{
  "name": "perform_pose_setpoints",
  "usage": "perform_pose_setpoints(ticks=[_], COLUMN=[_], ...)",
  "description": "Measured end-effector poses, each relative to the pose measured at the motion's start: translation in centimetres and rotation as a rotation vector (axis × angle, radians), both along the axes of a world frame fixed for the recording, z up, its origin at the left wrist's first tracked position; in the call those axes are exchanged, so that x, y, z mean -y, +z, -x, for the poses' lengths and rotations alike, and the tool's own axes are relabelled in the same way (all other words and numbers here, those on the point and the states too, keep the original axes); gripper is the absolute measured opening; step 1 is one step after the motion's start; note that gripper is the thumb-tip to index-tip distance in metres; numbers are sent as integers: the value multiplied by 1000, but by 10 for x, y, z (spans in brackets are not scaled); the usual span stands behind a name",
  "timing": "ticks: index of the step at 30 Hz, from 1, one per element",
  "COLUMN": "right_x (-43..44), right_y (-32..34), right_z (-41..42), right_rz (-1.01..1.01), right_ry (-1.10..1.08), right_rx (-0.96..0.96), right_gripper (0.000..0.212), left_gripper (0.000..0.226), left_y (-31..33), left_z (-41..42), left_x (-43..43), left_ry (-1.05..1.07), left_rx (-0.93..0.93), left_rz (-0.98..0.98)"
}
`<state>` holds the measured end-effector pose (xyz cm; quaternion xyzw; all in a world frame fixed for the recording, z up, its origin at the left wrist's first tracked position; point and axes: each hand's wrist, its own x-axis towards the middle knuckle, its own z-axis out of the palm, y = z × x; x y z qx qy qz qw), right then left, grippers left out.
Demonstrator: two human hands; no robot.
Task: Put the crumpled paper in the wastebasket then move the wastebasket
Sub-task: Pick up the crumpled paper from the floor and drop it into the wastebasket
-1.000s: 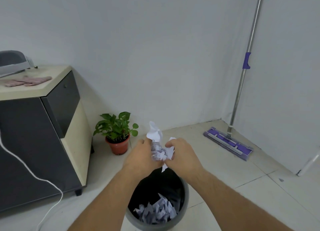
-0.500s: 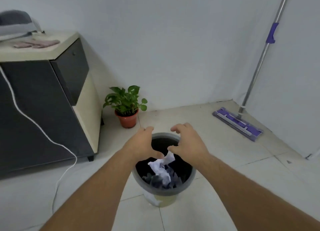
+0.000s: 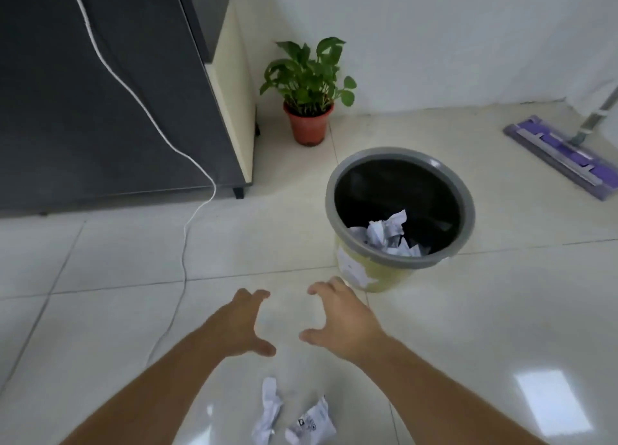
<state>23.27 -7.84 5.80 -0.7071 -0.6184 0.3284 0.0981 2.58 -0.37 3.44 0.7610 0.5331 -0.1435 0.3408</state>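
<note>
Both hands empty, fingers spread, left (image 3: 239, 326) and right (image 3: 341, 317); loose paper (image 3: 291, 418) on floor just behind them toward the body, basket (image 3: 399, 217) ahead-right, nearer the right hand.

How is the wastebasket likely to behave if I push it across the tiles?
The wastebasket probably weighs little: it looks like thin plastic and holds only crumpled paper. On the glossy floor tiles it should slide easily. It narrows toward the base below a wide grey rim, so a push up high may tip it; pushing low seems safer.
</note>
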Motion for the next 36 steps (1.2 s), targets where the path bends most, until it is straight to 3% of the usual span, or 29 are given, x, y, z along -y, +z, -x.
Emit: perform_pose_setpoints(ticks=[3,6,12,17,22,29,36], right_x=[27,56,92,90,81,55,-16], right_y=[-47,-72,-105,-117,-116,-98,-21], right_z=[15,25,54,69,68,51,24], right_rz=[206,331,528,572,631,572,241], right_ry=[55,85,124,158,192,98,-64], right_rx=[46,40,26,149,94,149,132], right_gripper=[88,90,71,66,44,38,37], left_gripper=[113,112,96,58,38,37,30], left_y=[-51,-82,-120,-127,-131,-113,-28], left_z=[22,31,31,19,9,7,-26], left_x=[46,83,123,130,134,102,10], left_ry=[-70,-96,-93,-27,65,164,170], left_rx=[-70,-87,-51,-1,36,128,267], left_rz=[89,116,120,116,138,134,-82])
